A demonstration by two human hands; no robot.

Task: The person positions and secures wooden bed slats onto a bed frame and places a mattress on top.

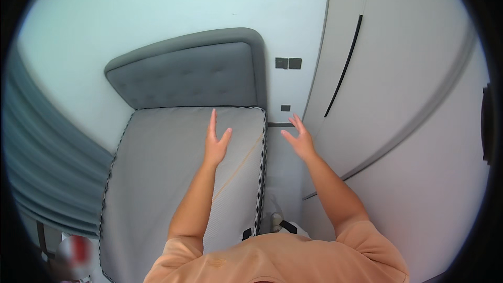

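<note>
Both my arms reach forward with nothing held. My left hand (215,144) is raised over the bare grey mattress (157,173), fingers stretched out and thumb apart. To the right, my right hand (301,139) hangs in the air beyond the mattress edge, above the strip of floor, its fingers and thumb spread. Black-and-white patterned piping runs round the mattress rim. A thin yellowish line (238,169) crosses the mattress surface slantwise between my left forearm and the right edge.
A grey tufted headboard (194,73) stands at the far end against the wall. Dark switch plates (288,63) and a lower socket (285,108) sit beside it. On the right rises a pale wardrobe (387,99) with a long black handle; grey-blue curtains (52,162) hang left.
</note>
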